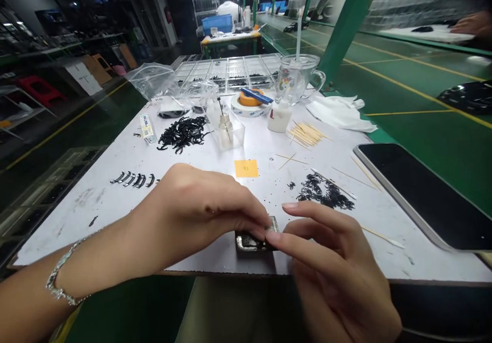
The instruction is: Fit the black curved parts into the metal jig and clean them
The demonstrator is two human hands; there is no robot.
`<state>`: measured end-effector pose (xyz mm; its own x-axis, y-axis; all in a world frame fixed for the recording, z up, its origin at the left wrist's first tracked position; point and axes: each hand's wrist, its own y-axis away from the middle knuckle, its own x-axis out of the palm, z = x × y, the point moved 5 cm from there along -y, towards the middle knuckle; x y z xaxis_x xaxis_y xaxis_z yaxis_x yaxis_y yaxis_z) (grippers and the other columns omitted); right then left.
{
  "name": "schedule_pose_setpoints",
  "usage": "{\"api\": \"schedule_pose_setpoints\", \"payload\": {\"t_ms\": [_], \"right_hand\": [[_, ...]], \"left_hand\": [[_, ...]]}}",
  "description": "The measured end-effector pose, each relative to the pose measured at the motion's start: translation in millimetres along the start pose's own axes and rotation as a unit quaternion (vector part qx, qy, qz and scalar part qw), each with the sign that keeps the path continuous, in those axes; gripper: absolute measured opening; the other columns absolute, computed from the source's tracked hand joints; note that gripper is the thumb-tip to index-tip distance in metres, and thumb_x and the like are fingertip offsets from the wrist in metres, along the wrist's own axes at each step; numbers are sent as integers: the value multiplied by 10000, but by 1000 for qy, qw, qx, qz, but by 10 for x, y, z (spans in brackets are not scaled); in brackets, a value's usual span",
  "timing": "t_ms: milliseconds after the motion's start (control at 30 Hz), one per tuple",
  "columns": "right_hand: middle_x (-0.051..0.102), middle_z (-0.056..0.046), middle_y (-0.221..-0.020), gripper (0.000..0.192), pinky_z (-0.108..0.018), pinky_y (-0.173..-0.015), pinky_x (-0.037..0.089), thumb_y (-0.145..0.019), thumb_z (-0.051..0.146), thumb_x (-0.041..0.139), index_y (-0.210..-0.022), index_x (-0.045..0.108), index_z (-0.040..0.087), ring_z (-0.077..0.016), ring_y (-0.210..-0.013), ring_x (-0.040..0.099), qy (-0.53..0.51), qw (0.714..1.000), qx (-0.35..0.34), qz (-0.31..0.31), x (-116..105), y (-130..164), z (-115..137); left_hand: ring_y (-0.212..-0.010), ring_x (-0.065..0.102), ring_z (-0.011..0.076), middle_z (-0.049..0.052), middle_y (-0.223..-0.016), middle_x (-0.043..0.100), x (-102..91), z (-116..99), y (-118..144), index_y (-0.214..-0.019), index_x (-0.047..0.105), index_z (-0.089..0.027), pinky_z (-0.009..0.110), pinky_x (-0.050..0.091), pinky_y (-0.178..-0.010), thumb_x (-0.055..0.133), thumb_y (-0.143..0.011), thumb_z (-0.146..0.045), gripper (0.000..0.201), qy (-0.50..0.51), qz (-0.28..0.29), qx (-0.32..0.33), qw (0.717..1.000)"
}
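My left hand [207,204] arches over a small dark metal block [249,243] near the table's front edge. Its thumb and fingertips are pressed together on the block, and whatever lies between them is hidden. My right hand [334,250] is at the block's right side, its fingers bent and apart. One of its fingertips touches the block close to my left fingertips. Beyond the hands lies a yellow square [246,168] with a small spot on it. Thin black curved pieces [132,179] form a row at left, and a heap of tiny black parts [325,192] spreads at right.
A large phone [426,194] lies at right, near cotton swabs [384,238]. Farther back are toothpicks [307,134], a white cup [279,117], a glass mug [295,79], tape rolls [249,104], a small bottle [225,125] in a clear box and a black pile [184,133].
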<state>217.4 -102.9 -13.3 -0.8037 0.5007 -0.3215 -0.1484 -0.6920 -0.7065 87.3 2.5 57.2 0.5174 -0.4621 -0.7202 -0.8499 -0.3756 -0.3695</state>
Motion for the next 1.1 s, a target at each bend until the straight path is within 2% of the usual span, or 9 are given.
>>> {"api": "schedule_pose_setpoints", "payload": {"t_ms": [167, 300, 367, 533, 700, 800, 967, 1100], "right_hand": [[560, -57, -1277, 394, -281, -740, 555, -857, -72, 479, -1063, 686, 192, -109, -899, 618, 0, 1000, 11, 4, -14, 19, -6], [550, -47, -1293, 440, -267, -752, 564, -852, -84, 487, -1095, 697, 217, -108, -924, 624, 13, 1000, -3, 15, -6, 15, 8], [544, -55, -1300, 431, -262, -759, 569, -847, -77, 492, -1102, 694, 207, -111, -936, 622, 29, 999, -16, 18, 1, 14, 15], [543, -51, -1303, 472, -247, -790, 563, -807, -106, 485, -1093, 698, 202, -106, -953, 609, 107, 993, -54, 23, 18, 54, 21], [551, -37, -1314, 487, -240, -898, 534, -791, -113, 505, -1101, 700, 208, -104, -1039, 609, 143, 986, -74, 34, 42, 82, 36], [579, -43, -1301, 466, -239, -873, 544, -775, -119, 509, -1067, 705, 188, -115, -1066, 625, 142, 987, -71, 10, 51, 71, 47], [643, -55, -1240, 403, -221, -769, 563, -786, -64, 507, -1045, 712, 166, -111, -976, 663, 141, 985, -96, -12, 56, 82, 58], [648, -64, -1262, 416, -273, -854, 585, -794, -34, 528, -1118, 695, 167, -157, -1042, 668, 146, 986, -78, 20, 58, 104, 20]], "left_hand": [[-703, 739, 86, -25, -793, 783, 15, 65, -10, -876, 764, -180, 112, 556, -686, 720, -895, -144, 60, 59, 30, -27, 997], [-710, 746, 95, -11, -784, 784, 64, 187, -27, -852, 779, -159, 119, 574, -686, 747, -858, -115, 55, 142, 35, -91, 985], [-688, 742, 91, -26, -749, 777, 103, 277, -39, -821, 787, -165, 112, 573, -671, 785, -813, -102, 63, 200, 36, -141, 969], [-735, 740, 107, -46, -750, 774, 186, 492, -20, -770, 796, -213, 129, 579, -681, 871, -706, -132, 129, 310, 67, -284, 905], [-841, 715, 141, -1, -880, 774, 203, 545, 13, -824, 798, -211, 195, 575, -748, 836, -769, -226, 68, 327, 111, -311, 885], [-865, 683, 151, 17, -906, 757, 233, 574, 27, -844, 792, -209, 216, 547, -742, 808, -802, -274, 80, 337, 137, -329, 872], [-866, 641, 143, 23, -916, 731, 294, 585, 49, -862, 773, -208, 229, 512, -756, 779, -838, -317, 112, 385, 171, -361, 832], [-842, 651, 135, 29, -909, 727, 324, 559, 66, -867, 745, -183, 223, 519, -741, 750, -864, -281, 99, 417, 170, -369, 813]]}}
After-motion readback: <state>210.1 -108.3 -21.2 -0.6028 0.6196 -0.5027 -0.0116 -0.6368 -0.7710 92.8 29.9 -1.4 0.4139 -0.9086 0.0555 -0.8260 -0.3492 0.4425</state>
